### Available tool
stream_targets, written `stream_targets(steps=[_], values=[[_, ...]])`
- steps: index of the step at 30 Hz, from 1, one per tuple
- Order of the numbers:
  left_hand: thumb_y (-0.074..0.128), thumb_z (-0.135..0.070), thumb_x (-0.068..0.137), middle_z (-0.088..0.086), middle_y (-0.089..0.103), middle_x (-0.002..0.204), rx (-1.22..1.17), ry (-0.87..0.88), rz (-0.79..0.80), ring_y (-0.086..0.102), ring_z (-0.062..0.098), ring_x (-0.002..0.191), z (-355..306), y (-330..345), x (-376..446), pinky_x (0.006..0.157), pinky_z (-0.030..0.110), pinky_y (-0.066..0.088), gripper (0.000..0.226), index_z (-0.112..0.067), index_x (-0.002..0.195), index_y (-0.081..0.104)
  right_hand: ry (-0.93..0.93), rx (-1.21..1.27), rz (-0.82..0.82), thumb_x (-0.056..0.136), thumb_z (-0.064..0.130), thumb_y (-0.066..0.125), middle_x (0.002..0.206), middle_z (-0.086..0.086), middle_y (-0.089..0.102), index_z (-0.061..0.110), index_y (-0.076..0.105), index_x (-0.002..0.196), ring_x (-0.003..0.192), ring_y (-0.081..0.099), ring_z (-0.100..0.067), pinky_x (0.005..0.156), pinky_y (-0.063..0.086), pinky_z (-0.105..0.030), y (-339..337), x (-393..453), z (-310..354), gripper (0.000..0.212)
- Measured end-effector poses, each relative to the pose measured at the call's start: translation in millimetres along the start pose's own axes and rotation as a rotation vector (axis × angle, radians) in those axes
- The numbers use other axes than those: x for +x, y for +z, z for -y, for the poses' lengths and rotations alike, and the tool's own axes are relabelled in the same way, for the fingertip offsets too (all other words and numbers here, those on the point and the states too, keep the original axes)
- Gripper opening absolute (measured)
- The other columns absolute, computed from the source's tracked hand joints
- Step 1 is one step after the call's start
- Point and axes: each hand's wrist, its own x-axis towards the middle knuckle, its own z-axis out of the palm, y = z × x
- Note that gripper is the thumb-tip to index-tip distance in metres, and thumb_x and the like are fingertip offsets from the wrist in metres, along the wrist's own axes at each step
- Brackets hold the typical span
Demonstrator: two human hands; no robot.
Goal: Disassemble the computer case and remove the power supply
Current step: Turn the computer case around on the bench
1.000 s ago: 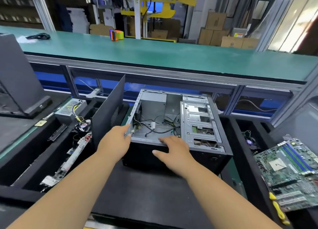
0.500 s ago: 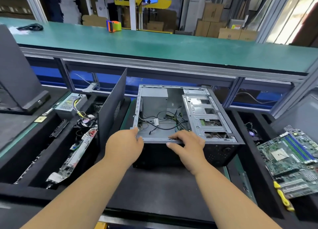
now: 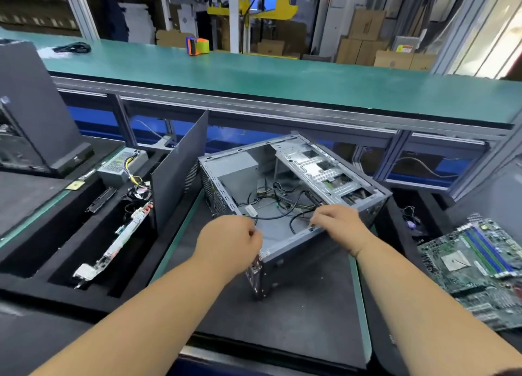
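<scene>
The open grey computer case [image 3: 285, 251] lies on its side on the black mat, turned so one corner points toward me. My left hand [image 3: 228, 241] grips the near corner of its rim. My right hand [image 3: 337, 220] holds the near top edge further right. Inside, the grey power supply [image 3: 238, 175] sits in the far left corner, with loose black cables [image 3: 279, 203] across the floor. A silver drive cage [image 3: 322, 169] fills the right side.
A dark side panel [image 3: 179, 166] stands upright to the left of the case. Foam trays on the left hold another power supply [image 3: 120, 165] and a card [image 3: 113, 251]. A green motherboard [image 3: 480, 265] lies at right. A green bench [image 3: 282, 76] runs behind.
Both hands have rotated the case on the mat, swinging its near left corner toward me. The hands stayed on the near rim.
</scene>
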Motion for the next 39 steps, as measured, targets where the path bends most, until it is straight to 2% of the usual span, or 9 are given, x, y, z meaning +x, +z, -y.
stream_targets(steps=[3,8,15,18,20,24,29,34,39], values=[[0.046,-0.039,0.090,-0.002,0.055,0.063,-0.040,0.017,0.007,0.050,0.017,0.066,2.5,-0.8,1.4,0.055,0.029,0.041,0.032,-0.017,0.068,0.055,0.023,-0.184,0.005,0.087,0.027,0.061,0.057,0.008,0.051,0.022,0.053,0.058,0.072,0.050,-0.014,0.079,0.037,-0.032,4.5,-2.5,3.8,0.030],[0.051,-0.039,0.091,-0.006,0.053,0.059,-0.118,0.064,0.037,0.051,0.011,0.064,13.1,-10.8,10.0,0.056,0.027,0.043,0.032,-0.021,0.065,0.057,-0.067,-0.322,-0.060,0.086,0.036,0.060,0.081,0.011,0.066,0.031,0.065,0.073,0.086,0.059,-0.013,0.086,0.043,-0.034,17.8,-15.8,21.5,0.014],[0.050,-0.040,0.091,-0.005,0.063,0.070,-0.135,0.076,0.026,0.057,0.013,0.070,33.1,-16.2,26.4,0.064,0.033,0.051,0.028,-0.022,0.076,0.065,-0.092,-0.256,-0.057,0.090,0.041,0.057,0.087,0.012,0.062,0.031,0.062,0.079,0.092,0.053,-0.013,0.093,0.035,-0.038,51.9,-19.9,61.5,0.015],[0.052,-0.038,0.090,-0.009,0.067,0.082,-0.156,0.091,-0.015,0.060,0.013,0.082,48.8,-16.5,37.6,0.069,0.030,0.049,0.021,-0.026,0.086,0.069,-0.085,-0.272,-0.055,0.087,0.050,0.057,0.084,0.011,0.063,0.029,0.062,0.080,0.089,0.056,-0.014,0.090,0.038,-0.036,73.2,-21.7,84.2,0.023],[0.056,-0.029,0.088,-0.009,0.069,0.098,-0.170,0.121,-0.063,0.060,0.016,0.095,61.9,-15.6,48.1,0.081,0.033,0.050,0.019,-0.027,0.098,0.071,-0.045,-0.284,-0.038,0.084,0.058,0.056,0.089,0.009,0.065,0.029,0.062,0.087,0.092,0.059,-0.017,0.089,0.040,-0.036,88.5,-21.1,95.6,0.030],[0.058,-0.015,0.078,0.002,0.060,0.118,-0.070,0.102,-0.064,0.055,0.025,0.109,97.0,-10.5,76.7,0.094,0.036,0.044,0.040,-0.020,0.118,0.061,0.072,-0.393,-0.054,0.076,0.071,0.050,0.108,0.007,0.063,0.030,0.060,0.104,0.106,0.059,-0.021,0.090,0.035,-0.039,119.2,-14.7,104.8,0.051],[0.056,-0.012,0.078,-0.002,0.050,0.134,-0.009,0.176,0.059,0.048,0.023,0.122,124.9,1.8,99.4,0.103,0.035,0.039,0.056,-0.020,0.134,0.050,0.016,-0.500,-0.109,0.080,0.059,0.056,0.093,0.005,0.066,0.028,0.050,0.087,0.095,0.058,-0.026,0.074,0.029,-0.036,128.5,-17.6,99.7,0.032],[0.057,-0.008,0.074,-0.004,0.042,0.140,-0.019,0.256,0.086,0.044,0.023,0.127,135.3,12.1,105.4,0.104,0.034,0.036,0.065,-0.022,0.137,0.046,0.061,-0.461,-0.133,0.080,0.060,0.064,0.083,0.008,0.061,0.025,0.053,0.092,0.081,0.046,-0.023,0.063,0.034,-0.031,126.8,-16.5,92.9,0.039],[0.055,-0.002,0.075,-0.001,0.028,0.155,0.011,0.309,0.128,0.020,0.027,0.146,142.4,21.3,99.7,0.118,0.038,0.021,0.076,-0.019,0.146,0.036,0.026,-0.461,-0.075,0.084,0.055,0.062,0.083,0.009,0.055,0.028,0.047,0.089,0.087,0.052,-0.022,0.062,0.034,-0.031,119.5,-16.5,85.9,0.031]])
